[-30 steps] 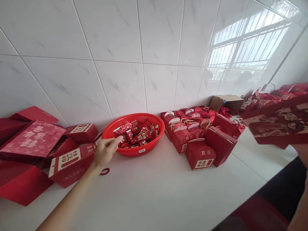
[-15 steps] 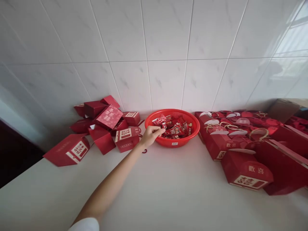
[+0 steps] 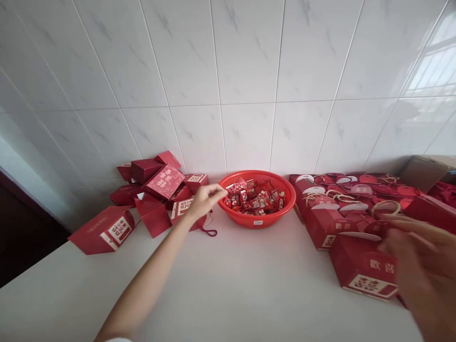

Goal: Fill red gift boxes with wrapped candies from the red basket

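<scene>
My left hand [image 3: 206, 202] hovers at the left rim of a red plastic basket [image 3: 258, 221], thumb and fingers pressed together in a pinch. Whether anything sits between them is too small to make out. Several red-wrapped candies [image 3: 261, 199] lie heaped inside the basket. Just behind my left hand is a red gift box [image 3: 181, 209] with a cream label, partly covered by the wrist. At the right edge, my right hand [image 3: 420, 251] is smeared by motion over a red gift box [image 3: 363, 266] with gold characters, hiding its right side.
A loose pile of red boxes [image 3: 153, 216] leans against the tiled wall at the left. Rows of closed red boxes with twine handles [image 3: 342, 197] fill the right side. Behind them stands a brown carton [image 3: 429, 168]. A dark red cord loop [image 3: 209, 232] lies on the white table [image 3: 249, 289].
My left hand has drawn back leftward from over the candies to the basket's left rim. My right hand has come into view at the right. The view has shifted slightly.
</scene>
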Motion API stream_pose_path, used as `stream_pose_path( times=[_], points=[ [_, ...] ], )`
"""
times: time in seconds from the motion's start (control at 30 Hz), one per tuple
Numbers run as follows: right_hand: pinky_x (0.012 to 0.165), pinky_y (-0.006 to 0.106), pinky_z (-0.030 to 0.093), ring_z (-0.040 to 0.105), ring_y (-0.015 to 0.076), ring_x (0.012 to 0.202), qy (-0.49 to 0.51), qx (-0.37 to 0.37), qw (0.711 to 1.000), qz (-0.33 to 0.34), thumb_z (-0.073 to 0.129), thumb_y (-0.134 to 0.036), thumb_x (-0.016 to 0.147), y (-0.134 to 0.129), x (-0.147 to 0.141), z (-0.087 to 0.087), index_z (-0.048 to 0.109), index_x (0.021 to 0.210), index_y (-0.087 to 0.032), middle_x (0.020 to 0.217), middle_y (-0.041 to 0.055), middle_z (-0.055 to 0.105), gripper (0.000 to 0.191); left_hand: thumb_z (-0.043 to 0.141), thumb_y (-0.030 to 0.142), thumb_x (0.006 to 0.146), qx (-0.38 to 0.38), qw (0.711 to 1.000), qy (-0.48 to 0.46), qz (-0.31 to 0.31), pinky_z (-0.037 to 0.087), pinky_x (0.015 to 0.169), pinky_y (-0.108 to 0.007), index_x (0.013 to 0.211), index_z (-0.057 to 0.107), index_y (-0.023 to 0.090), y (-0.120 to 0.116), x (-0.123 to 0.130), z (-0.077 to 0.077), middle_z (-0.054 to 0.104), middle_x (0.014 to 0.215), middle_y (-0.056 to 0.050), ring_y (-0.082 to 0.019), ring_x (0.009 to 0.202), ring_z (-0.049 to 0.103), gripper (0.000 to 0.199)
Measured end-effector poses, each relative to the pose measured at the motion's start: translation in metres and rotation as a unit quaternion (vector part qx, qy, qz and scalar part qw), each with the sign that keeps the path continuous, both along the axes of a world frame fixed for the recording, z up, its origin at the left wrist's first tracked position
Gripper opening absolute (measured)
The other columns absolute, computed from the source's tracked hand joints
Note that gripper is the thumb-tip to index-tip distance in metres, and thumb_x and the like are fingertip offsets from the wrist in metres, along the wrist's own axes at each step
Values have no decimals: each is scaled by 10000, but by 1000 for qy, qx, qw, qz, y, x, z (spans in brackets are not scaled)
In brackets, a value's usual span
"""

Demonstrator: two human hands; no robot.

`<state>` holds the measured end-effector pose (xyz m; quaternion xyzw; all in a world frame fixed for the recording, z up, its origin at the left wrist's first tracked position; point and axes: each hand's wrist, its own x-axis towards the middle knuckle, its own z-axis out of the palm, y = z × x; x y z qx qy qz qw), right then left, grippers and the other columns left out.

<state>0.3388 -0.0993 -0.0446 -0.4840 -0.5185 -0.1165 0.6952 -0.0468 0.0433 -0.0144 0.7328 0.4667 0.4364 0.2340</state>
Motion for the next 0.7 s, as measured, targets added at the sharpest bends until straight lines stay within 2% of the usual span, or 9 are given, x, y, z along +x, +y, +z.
stream_pose_path(
  times=[0.07, 0.13, 0.2, 0.3, 0.4, 0.53, 0.6, 0.7],
  points=[
    [606, 310, 542, 673, 201, 745, -109, -31, 990, 83, 657, -233, 912, 13, -28, -7, 687, 1006, -222, 927, 102, 708, 99, 556, 472, 796, 17, 991, 49, 127, 447, 662, -289, 746, 602, 199, 1, -18, 6, 635, 695, -8, -186, 671, 587, 282],
    [621, 269, 554, 675, 166, 739, -186, -60, 964, 181, 572, -163, 945, 18, -57, -16, 652, 1006, -212, 966, 95, 711, 111, 598, 434, 765, 1, 957, 165, 237, 463, 701, -313, 831, 621, 203, 1, -30, 7, 688, 770, -39, -239, 764, 651, 242],
    [573, 221, 529, 618, 104, 608, -210, -89, 942, 246, 530, -120, 957, 18, -79, -27, 615, 1021, -214, 958, 64, 700, 142, 665, 450, 748, -44, 914, 286, 283, 470, 723, -337, 985, 633, 194, 0, -34, 4, 734, 914, -90, -305, 897, 684, 350],
    [540, 194, 501, 552, 67, 538, -229, -132, 915, 305, 477, -88, 970, 16, -93, -45, 583, 1038, -224, 979, 45, 679, 185, 706, 506, 760, -123, 873, 382, 276, 476, 721, -356, 1152, 589, 173, -1, -31, -2, 732, 1089, -161, -364, 1000, 689, 528],
    [546, 193, 493, 542, 70, 548, -226, -159, 906, 320, 451, -90, 979, 16, -93, -56, 567, 1033, -227, 972, 40, 663, 188, 653, 420, 829, -164, 858, 405, 268, 471, 734, -347, 1175, 577, 182, 2, -29, -5, 721, 1141, -169, -361, 1048, 687, 427],
    [543, 197, 481, 527, 76, 542, -216, -183, 902, 325, 436, -103, 981, 20, -94, -61, 560, 1007, -224, 946, 36, 657, 176, 533, 288, 894, -149, 872, 394, 250, 455, 711, -314, 1185, 573, 199, 7, -42, 0, 715, 1135, -127, -307, 1069, 671, 307],
    [539, 199, 474, 524, 76, 535, -222, -197, 891, 343, 426, -109, 980, 23, -98, -59, 564, 1012, -222, 941, 35, 660, 181, 497, 250, 884, -132, 889, 381, 217, 442, 667, -298, 1198, 565, 203, 5, -53, 7, 715, 995, -83, -276, 971, 676, 324],
    [544, 208, 466, 527, 79, 538, -237, -220, 869, 374, 433, -126, 973, 29, -109, -50, 574, 1026, -217, 953, 38, 667, 176, 479, 258, 853, -110, 929, 334, 116, 428, 619, -273, 1105, 586, 216, -9, -67, 25, 611, 730, 4, -215, 742, 627, 277]
  ],
)
